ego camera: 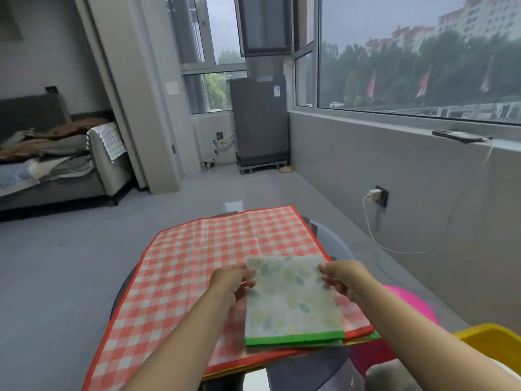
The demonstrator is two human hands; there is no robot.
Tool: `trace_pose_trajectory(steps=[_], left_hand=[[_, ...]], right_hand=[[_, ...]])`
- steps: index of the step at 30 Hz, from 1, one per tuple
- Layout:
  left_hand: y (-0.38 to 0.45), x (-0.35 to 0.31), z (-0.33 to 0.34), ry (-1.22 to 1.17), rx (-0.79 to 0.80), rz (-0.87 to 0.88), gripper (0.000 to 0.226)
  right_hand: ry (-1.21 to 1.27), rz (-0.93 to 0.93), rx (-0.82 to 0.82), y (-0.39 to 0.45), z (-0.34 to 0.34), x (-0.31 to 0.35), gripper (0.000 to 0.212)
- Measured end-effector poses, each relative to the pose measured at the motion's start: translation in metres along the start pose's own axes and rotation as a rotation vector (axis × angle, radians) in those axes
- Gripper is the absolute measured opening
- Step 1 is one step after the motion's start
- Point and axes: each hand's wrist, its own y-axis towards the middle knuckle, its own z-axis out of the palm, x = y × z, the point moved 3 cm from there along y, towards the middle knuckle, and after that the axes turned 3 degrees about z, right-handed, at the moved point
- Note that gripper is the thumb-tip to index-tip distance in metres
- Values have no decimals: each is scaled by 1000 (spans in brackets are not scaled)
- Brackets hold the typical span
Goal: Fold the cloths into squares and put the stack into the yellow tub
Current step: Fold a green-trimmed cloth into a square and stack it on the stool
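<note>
A folded, pale leaf-printed cloth with a bright green hem (291, 300) is held between both hands above the table. The left hand (234, 283) pinches its left edge near the far corner, fingers curled over the fabric. The right hand (342, 280) pinches the right edge near the far corner in the same way. The green hem lies nearest the person, well behind the fingertips.

Under the fingers and spreading beyond them on every side lies a large red-and-white checked cloth with an orange-red border (214, 258), opened flat over a dark, glossy round table (332, 365). Thin edges of further cloths, one green and one yellowish, show beneath it just right of the green hem.

To the right of the right hand, low beside the forearm, stands a yellow plastic tub (496, 342), only its corner in view. Between it and the table is a bright pink rounded object (414, 306).

Far beyond the fingers a grey upright appliance (260, 119) stands by the window; it carries a small blue-and-white label, too small to read. A white charger (375, 193) sits in a wall socket off to the right.
</note>
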Motion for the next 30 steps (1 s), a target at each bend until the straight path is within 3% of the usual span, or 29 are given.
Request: trace_pose_trajectory(steps=[3, 10, 15, 22, 27, 30], left_hand=[[-10, -22, 24, -89, 46, 66, 25], [-34, -59, 110, -205, 161, 186, 41], [-43, -61, 188, -253, 199, 243, 28], [-31, -16, 288, -140, 166, 289, 33], [-16, 35, 336, -133, 108, 273, 19], [-1, 72, 357, -68, 55, 314, 9]], right_hand=[[270, -119, 47, -13, -21, 18, 14], [379, -282, -5, -25, -105, 50, 29], [500, -351, -63, -14, -174, 49, 26], [575, -392, -129, 24, -251, 17, 13], [574, -345, -151, 71, -272, -21, 5], [545, -279, -170, 97, -275, -48, 16]])
